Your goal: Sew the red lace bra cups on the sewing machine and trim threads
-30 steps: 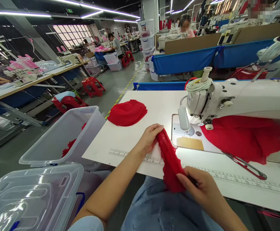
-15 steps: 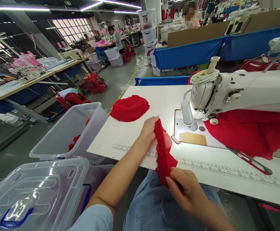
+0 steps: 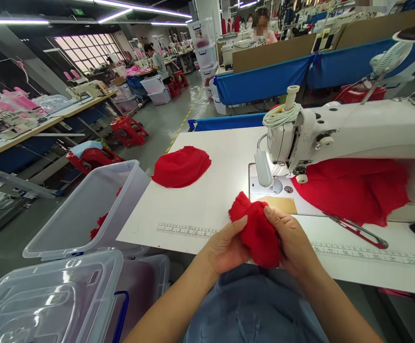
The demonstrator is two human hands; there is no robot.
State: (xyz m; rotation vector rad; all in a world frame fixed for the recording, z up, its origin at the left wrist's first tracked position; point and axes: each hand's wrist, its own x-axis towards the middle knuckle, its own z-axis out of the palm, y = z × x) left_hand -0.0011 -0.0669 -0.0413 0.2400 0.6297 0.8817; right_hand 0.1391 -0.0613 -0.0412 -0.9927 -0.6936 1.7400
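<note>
Both my hands hold one bunched piece of red fabric (image 3: 261, 233) over the front edge of the white sewing table (image 3: 189, 209). My left hand (image 3: 229, 245) pinches its left side between thumb and fingers. At its right side, my right hand (image 3: 289, 236) grips with the thumb on top; the other fingers are partly hidden behind the cloth. Just beyond stands a white sewing machine (image 3: 353, 131), its needle area apart from the held piece. A stack of red fabric pieces (image 3: 181, 166) lies at the table's far left. More red fabric (image 3: 350, 190) lies under the machine arm.
Left of the table stands an open clear plastic bin (image 3: 75, 209) with red scraps inside. A lidded clear box (image 3: 50, 300) sits nearer me. Scissors or thread snips with a metal loop (image 3: 362, 233) lie on the table's right. A blue cloth barrier (image 3: 264, 78) runs behind.
The red fabric was stretched lengthwise between my hands; now it is bunched. My left hand has come down towards me, my right hand has risen, and the view has shifted right.
</note>
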